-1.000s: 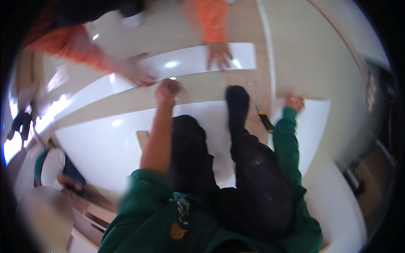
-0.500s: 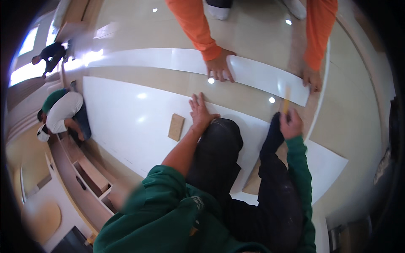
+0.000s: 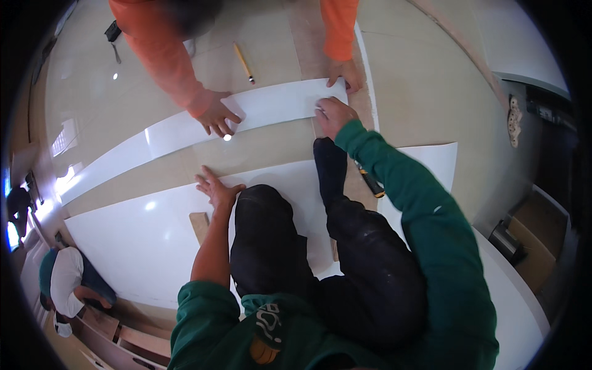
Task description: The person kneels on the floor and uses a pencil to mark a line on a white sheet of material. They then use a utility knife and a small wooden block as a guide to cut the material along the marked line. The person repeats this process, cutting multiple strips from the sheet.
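I kneel in a green sweatshirt and black trousers on a large white panel (image 3: 135, 240) that lies on the floor. My left hand (image 3: 217, 188) rests flat on it with fingers spread, just ahead of my knee. My right hand (image 3: 333, 114) reaches forward, its fingers curled on the near edge of a narrow white strip (image 3: 271, 102) at its right end. A co-worker in orange sleeves presses one hand (image 3: 216, 114) on the strip's middle and the other hand (image 3: 345, 73) on its far right corner.
A pencil (image 3: 243, 61) lies on the tiled floor beyond the strip. A black and yellow knife (image 3: 370, 182) lies by my right leg, and a small wooden block (image 3: 200, 225) sits on the panel. Another person (image 3: 65, 280) crouches at lower left.
My right hand has gone forward from the large panel to the end of the narrow strip. My left hand stays flat on the panel. The co-worker's hands remain on the strip.
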